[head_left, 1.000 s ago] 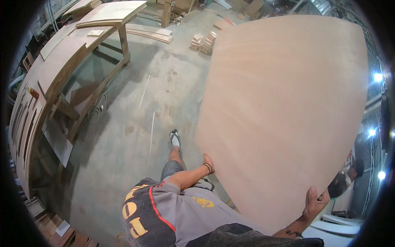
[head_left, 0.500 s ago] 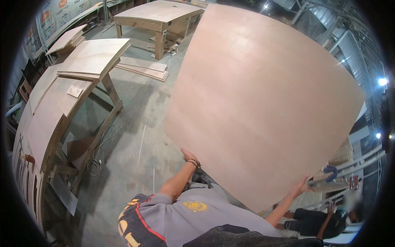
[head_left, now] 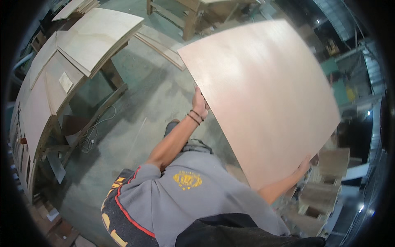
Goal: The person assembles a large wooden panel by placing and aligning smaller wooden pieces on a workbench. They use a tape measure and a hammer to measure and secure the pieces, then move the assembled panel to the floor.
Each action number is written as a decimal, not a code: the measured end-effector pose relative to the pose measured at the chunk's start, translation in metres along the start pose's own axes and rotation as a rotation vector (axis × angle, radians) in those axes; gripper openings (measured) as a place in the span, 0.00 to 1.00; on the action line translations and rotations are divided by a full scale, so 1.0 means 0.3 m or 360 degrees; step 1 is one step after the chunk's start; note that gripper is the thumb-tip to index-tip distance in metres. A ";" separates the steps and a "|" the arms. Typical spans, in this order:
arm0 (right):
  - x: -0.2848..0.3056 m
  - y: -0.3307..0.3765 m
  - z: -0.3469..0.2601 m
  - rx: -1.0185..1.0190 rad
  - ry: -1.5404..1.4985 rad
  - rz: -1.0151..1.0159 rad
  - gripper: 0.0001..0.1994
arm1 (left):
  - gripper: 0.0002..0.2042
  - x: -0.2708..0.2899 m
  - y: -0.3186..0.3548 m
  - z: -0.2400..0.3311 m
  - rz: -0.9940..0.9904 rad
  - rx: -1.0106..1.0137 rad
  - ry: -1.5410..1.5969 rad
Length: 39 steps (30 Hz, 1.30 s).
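A large pale plywood sheet (head_left: 263, 94) is held up in front of me, tilted, its broad smooth face toward me. My left hand (head_left: 200, 103) grips its left edge, fingers passing behind the panel and partly hidden. At the lower right edge, my right hand (head_left: 303, 166) clasps the same sheet, with its fingertips near the rim. Two dark bands circle my left wrist. The sheet's lower corner comes close to my grey shirt.
On the left stands a wooden workbench (head_left: 49, 99) carrying stacked plywood panels (head_left: 98, 35). Boards (head_left: 162, 49) lie on the floor beyond it, near another wooden table (head_left: 191, 20). A coiled cable (head_left: 88, 140) hangs by the bench. Wooden box-like pieces (head_left: 319, 199) stand at right.
The sheet has come lower and tipped away, showing less tall in view. My left hand has moved up and forward along with it. My view has turned, and the person at right has left it.
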State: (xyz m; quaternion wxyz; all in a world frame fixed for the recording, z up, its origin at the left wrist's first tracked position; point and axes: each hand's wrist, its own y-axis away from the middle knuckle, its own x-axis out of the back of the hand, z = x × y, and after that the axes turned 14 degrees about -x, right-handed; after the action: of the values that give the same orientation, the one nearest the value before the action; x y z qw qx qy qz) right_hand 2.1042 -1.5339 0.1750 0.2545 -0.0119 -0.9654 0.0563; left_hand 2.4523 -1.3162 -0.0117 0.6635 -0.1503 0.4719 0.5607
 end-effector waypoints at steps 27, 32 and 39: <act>-1.836 -0.830 -0.360 -0.0055 -0.0020 -0.0755 0.30 | 0.22 -1.053 -2.225 0.062 -0.0583 -0.0571 -0.1468; -2.171 -1.251 -0.457 0.0006 -0.0080 -0.0489 0.31 | 0.18 -1.243 -2.671 -0.094 -0.0375 -0.0334 -0.1281; -2.554 -2.136 -0.538 -0.0906 -0.0375 -0.0151 0.31 | 0.15 -1.449 -3.249 -0.289 -0.0008 -0.0086 -0.1139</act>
State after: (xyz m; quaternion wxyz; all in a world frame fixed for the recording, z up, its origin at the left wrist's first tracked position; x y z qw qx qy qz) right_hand 2.8542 -2.1935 0.0125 0.1295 -0.0311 -0.9647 -0.2273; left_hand 3.3084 -1.9588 -0.0317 0.7840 0.0368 0.1944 0.5885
